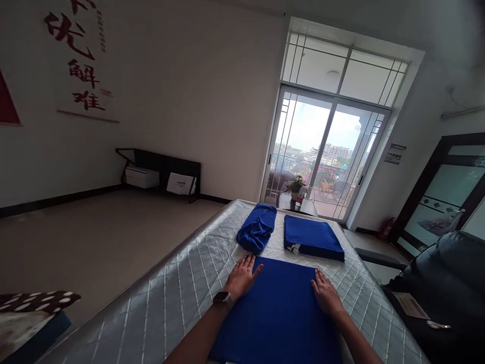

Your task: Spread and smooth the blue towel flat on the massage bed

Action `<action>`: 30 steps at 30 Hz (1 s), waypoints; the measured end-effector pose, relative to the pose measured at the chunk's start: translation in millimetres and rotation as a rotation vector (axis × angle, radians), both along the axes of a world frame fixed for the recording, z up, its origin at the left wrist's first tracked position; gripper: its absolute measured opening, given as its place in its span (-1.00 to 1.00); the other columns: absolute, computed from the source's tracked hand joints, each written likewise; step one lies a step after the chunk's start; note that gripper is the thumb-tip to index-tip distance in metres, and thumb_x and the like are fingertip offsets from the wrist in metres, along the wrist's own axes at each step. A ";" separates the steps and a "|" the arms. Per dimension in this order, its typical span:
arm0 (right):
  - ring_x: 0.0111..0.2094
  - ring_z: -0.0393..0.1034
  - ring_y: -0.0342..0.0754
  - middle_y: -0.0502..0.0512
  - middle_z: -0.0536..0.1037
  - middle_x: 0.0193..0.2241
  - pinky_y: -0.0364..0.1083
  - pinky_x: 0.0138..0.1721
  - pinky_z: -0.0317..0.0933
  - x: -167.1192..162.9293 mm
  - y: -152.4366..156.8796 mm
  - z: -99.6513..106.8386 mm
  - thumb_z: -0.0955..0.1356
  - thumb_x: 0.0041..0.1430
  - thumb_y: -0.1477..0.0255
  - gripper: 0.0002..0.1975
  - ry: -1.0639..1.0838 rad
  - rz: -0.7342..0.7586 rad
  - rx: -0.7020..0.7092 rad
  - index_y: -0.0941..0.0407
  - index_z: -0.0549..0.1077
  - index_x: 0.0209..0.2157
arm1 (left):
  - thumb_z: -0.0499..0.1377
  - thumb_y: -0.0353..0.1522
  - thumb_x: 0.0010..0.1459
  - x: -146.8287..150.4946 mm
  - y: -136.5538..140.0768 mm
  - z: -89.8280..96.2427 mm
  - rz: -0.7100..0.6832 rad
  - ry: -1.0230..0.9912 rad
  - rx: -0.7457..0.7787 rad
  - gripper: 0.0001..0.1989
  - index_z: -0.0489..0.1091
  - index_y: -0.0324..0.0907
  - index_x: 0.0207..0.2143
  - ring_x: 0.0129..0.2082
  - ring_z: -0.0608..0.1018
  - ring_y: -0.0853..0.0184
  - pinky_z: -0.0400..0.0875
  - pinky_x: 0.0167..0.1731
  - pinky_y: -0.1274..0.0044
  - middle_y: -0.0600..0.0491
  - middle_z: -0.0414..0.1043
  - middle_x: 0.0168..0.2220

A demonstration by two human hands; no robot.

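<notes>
A blue cloth (284,308) lies spread flat on the silver quilted table cover (178,283), its near end cut off by the bottom of the view. My left hand (241,278), with a watch on the wrist, rests flat at the cloth's far left corner, fingers stretched out. At the far right corner my right hand (325,292) also lies flat, fingers extended along the edge. Beyond the cloth on the right is a neat stack of folded blue cloths (312,235) with white tags showing. Left of that stack sits a crumpled blue cloth (258,230).
Behind the table's far end stand a small dark table with a bottle (300,196) and a potted plant (295,186), before glass sliding doors (322,151). A black leather sofa (450,283) is at the right. A low black rack (162,172) with white boxes stands along the wall.
</notes>
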State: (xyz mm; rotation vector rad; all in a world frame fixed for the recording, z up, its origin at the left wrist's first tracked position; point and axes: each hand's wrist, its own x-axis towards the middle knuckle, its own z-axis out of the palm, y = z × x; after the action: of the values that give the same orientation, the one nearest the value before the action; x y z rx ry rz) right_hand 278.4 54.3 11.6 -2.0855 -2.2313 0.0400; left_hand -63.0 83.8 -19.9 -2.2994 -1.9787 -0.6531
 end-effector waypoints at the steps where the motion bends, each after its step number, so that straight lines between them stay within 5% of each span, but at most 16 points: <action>1: 0.39 -0.22 -0.03 0.15 -0.08 0.39 0.00 0.36 -0.27 -0.9 -2.1 1.3 -0.02 0.35 0.24 -0.34 -0.006 -0.007 0.002 0.28 -0.03 0.37 | -0.28 0.04 0.35 0.1 -0.2 0.0 0.000 -0.002 0.000 -0.22 0.15 -0.38 0.30 0.34 0.17 0.05 0.10 0.28 0.21 -0.21 0.11 0.34; 11: 0.39 -0.26 -0.04 0.17 -0.07 0.39 0.03 0.36 -0.27 -2.7 -37.0 -13.3 -0.03 0.37 0.23 -0.34 0.015 -0.004 0.022 0.27 -0.04 0.37 | -0.24 0.05 0.34 -0.5 1.2 -3.7 0.000 -0.022 0.033 -0.25 0.17 -0.29 0.30 0.33 0.20 0.05 0.12 0.27 0.20 -0.19 0.17 0.32; 24: 0.40 -0.32 -0.06 0.10 -0.15 0.40 0.01 0.37 -0.39 -1.1 -38.6 -8.2 -0.05 0.36 0.14 -0.30 0.092 -0.006 -0.048 0.26 -0.09 0.38 | -0.27 0.04 0.34 -4.5 -0.3 2.9 0.040 0.060 -0.036 -0.24 0.15 -0.31 0.31 0.33 0.19 0.07 0.07 0.29 0.22 -0.17 0.15 0.33; 30: 0.40 -0.32 -0.06 0.06 -0.19 0.40 0.02 0.36 -0.40 -4.0 -42.7 -4.1 -0.04 0.36 0.19 -0.33 0.099 -0.031 -0.050 0.23 -0.12 0.39 | -0.30 0.02 0.36 10.5 -15.2 20.5 0.020 0.063 -0.040 -0.23 0.12 -0.38 0.31 0.34 0.16 0.06 0.07 0.30 0.25 -0.19 0.10 0.34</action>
State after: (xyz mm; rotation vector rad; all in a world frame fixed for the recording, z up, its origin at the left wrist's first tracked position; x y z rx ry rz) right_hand 274.5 11.6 7.6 -2.0934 -2.1631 0.1942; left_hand -52.5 68.6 0.6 -2.2890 -2.0019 -0.5379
